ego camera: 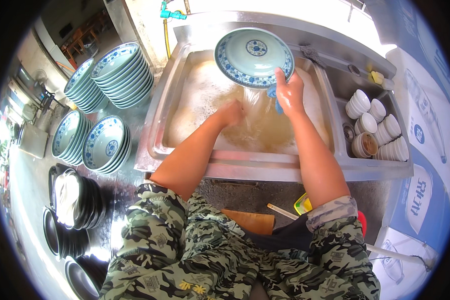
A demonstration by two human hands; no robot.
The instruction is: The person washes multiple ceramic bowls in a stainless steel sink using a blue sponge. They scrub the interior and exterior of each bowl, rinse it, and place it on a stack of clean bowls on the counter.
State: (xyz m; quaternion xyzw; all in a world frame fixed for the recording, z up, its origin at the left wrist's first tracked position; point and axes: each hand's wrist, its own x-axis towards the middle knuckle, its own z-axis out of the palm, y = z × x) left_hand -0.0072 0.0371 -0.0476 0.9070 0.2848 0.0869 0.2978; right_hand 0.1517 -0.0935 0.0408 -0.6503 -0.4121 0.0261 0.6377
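Note:
My right hand [290, 93] grips the lower right rim of a blue-and-white patterned bowl [243, 48], thumb on the inner side. A blue cloth [274, 98] hangs beneath the same hand, against the rim. The bowl is tilted above the left basin of a stainless steel sink [255, 165], and water streams down from under it. Cloudy, foamy water [202, 93] fills that basin. Low over the water, left of the stream, is my left hand [230, 112]. It is blurred by motion, with its fingers curled and partly hidden; nothing can be made out in it.
Stacked patterned bowls [107, 144] and black dishes [78, 202] stand on a metal table at left. Stacks of small white cups [388, 127] occupy the right basin. A scourer [312, 54] lies on the divider. A teal tap [172, 14] is behind; wrapped bottle packs [416, 150] are at right.

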